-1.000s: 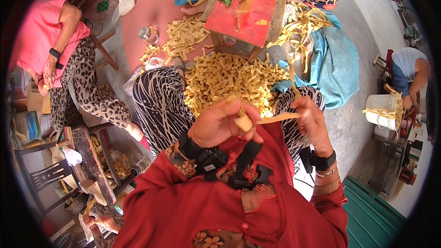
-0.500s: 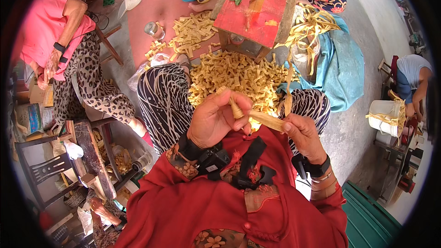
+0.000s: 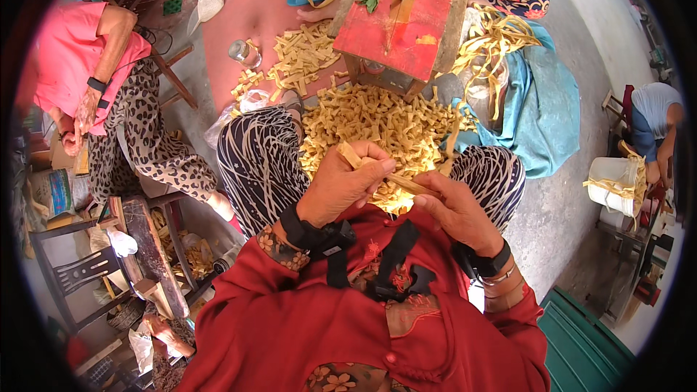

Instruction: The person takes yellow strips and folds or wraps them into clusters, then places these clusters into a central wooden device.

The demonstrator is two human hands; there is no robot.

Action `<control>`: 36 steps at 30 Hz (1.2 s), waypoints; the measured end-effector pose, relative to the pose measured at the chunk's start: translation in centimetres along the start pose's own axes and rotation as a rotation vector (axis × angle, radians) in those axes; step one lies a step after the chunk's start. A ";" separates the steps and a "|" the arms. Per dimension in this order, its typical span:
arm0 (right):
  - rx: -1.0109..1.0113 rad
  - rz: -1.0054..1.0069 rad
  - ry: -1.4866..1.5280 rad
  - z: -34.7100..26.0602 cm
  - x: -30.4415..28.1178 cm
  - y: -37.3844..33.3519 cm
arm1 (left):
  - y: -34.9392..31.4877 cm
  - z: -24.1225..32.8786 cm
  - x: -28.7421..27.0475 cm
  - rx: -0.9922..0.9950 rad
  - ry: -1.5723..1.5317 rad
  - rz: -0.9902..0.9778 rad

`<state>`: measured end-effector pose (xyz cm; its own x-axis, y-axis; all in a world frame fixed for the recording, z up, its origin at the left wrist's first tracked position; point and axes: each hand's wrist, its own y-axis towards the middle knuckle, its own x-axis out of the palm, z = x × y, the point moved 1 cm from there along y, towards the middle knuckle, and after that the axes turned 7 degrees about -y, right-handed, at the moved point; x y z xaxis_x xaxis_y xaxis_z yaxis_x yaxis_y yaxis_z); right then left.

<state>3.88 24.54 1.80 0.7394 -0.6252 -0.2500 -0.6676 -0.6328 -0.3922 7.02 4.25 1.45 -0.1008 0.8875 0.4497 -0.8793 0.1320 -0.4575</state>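
My left hand (image 3: 341,185) is closed on a rolled piece of flat yellow strip (image 3: 348,152), whose end sticks out past my fingers. From there the strip (image 3: 410,186) runs across to my right hand (image 3: 461,214), where thumb and fingers pinch it. Most of the rolled part is hidden behind my left fingers. Just beyond both hands, a big heap of short yellow rolled pieces (image 3: 377,120) lies on the floor between my knees. Another length of strip (image 3: 454,134) hangs beside my right knee.
A red low table (image 3: 403,22) stands ahead, with a blue cloth (image 3: 548,116) and loose strips (image 3: 508,33) at its right. A glass jar (image 3: 245,53) is at the left. A person in pink (image 3: 83,65) sits left; another works by a white bucket (image 3: 613,178) at right.
My right hand has moved left and closer to my left hand, shortening the strip between them. My left hand has turned, so its back now covers the rolled piece.
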 end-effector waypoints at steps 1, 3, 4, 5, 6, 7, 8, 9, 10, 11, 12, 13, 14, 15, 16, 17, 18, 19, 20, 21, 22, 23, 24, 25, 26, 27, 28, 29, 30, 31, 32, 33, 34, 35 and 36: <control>-0.117 0.055 -0.028 -0.6 0.3 0.8 | 0.3 0.3 0.1 0.023 0.018 0.002; -0.200 0.045 -0.154 -1.1 -0.2 1.8 | 0.6 1.1 -0.5 0.045 -0.084 0.032; -0.207 0.042 -0.151 -1.5 -0.7 1.8 | 0.8 1.5 -0.8 0.064 -0.190 0.057; -0.212 0.053 -0.140 -2.0 -0.9 1.7 | 0.7 2.1 -0.9 0.105 -0.307 0.080; -0.217 0.065 -0.130 -2.3 -1.2 1.7 | 0.9 2.4 -1.2 0.111 -0.300 0.084; -0.249 0.092 -0.096 -2.3 -1.5 1.9 | 1.2 2.8 -1.6 0.135 -0.304 0.060; -0.259 0.094 -0.096 -2.5 -2.0 2.4 | 1.6 3.2 -1.8 0.160 -0.309 0.033; -0.287 0.118 -0.152 -2.8 -2.7 2.9 | 1.9 3.8 -1.6 0.163 -0.315 0.039; -0.315 0.144 -0.208 -3.1 -3.2 3.5 | 2.5 4.4 -1.8 0.170 -0.310 0.035; -0.330 0.169 -0.239 -3.3 -4.0 4.4 | 3.5 5.0 -1.7 0.200 -0.249 0.078; -0.335 0.200 -0.304 -3.8 -4.9 5.5 | 4.6 5.6 -1.7 0.229 -0.188 0.120; -0.362 0.255 -0.382 -4.1 -5.9 6.7 | 5.9 6.4 -1.6 0.281 -0.146 0.126; -0.386 0.305 -0.462 -4.5 -6.8 7.9 | 7.1 7.5 -1.7 0.284 -0.099 0.104; -0.398 0.350 -0.460 -5.1 -7.6 9.0 | 8.4 8.5 -1.5 0.320 -0.038 0.123; -0.409 0.393 -0.456 -5.7 -8.4 10.1 | 9.7 9.3 -1.4 0.355 0.022 0.143; -0.441 0.448 -0.517 -5.8 -9.1 11.2 | 11.1 9.9 -1.7 0.388 0.042 0.123; -0.450 0.489 -0.506 -6.3 -9.6 12.0 | 12.2 10.5 -1.7 0.389 0.040 0.123; -0.443 0.527 -0.576 -6.2 -10.2 12.9 | 13.2 10.9 -1.8 0.417 0.070 0.133; -0.433 0.566 -0.646 -6.0 -10.9 13.8 | 14.2 11.4 -1.8 0.442 0.100 0.141; -0.431 0.565 -0.647 -5.8 -11.2 14.8 | 15.3 11.4 -2.0 0.489 0.103 0.130; -0.440 0.620 -0.678 -5.6 -11.3 15.7 | 16.4 11.2 -2.4 0.487 0.102 0.131; -0.451 0.668 -0.706 -5.0 -11.2 16.6 | 17.4 10.9 -3.1 0.551 0.260 0.207; -0.445 0.668 -0.708 -3.8 -10.8 17.1 | 18.5 10.3 -3.7 0.610 0.416 0.270; -0.442 0.651 -0.800 -2.1 -10.3 17.7 | 19.8 8.9 -4.9 0.730 0.656 0.315; -0.433 0.635 -0.889 -0.5 -10.1 18.2 | 20.2 8.1 -5.0 0.724 0.655 0.304; -0.411 0.577 -0.809 0.0 -9.3 17.7 | 19.7 7.5 -5.3 0.670 0.626 0.347; -0.409 0.578 -0.805 0.1 -8.6 16.4 | 18.9 6.9 -5.7 0.617 0.597 0.386; -0.351 0.488 -0.626 -0.3 -7.7 14.2 | 16.0 7.3 -6.2 0.412 0.738 0.287; -0.299 0.400 -0.453 -0.9 -6.8 12.4 | 13.5 7.8 -5.1 0.309 0.647 0.202; -0.324 0.361 -0.408 -1.6 -6.0 11.4 | 13.1 8.2 -4.9 0.308 0.750 0.168; -0.333 0.328 -0.358 -1.7 -5.0 10.3 | 10.4 6.8 -4.9 0.111 0.784 0.063; -0.403 0.259 -0.310 -2.6 -4.0 9.5 | 9.3 4.1 -6.3 0.109 0.814 0.068; -0.306 0.212 -0.267 -3.1 -4.1 8.9 | 9.3 4.0 -6.0 0.058 0.793 0.035; -0.549 0.205 -0.283 -3.9 -1.6 8.1 | 7.5 -0.2 -7.6 0.076 0.732 0.001; -0.605 0.182 -0.294 -3.8 -0.3 7.3 | 6.4 -1.6 -7.4 0.022 0.619 -0.068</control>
<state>-1.53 18.37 2.38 0.5472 -0.6499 -0.5275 -0.6514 -0.7264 0.2193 2.85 -0.78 -6.03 0.2384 0.9697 -0.0541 -0.8842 0.1937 -0.4250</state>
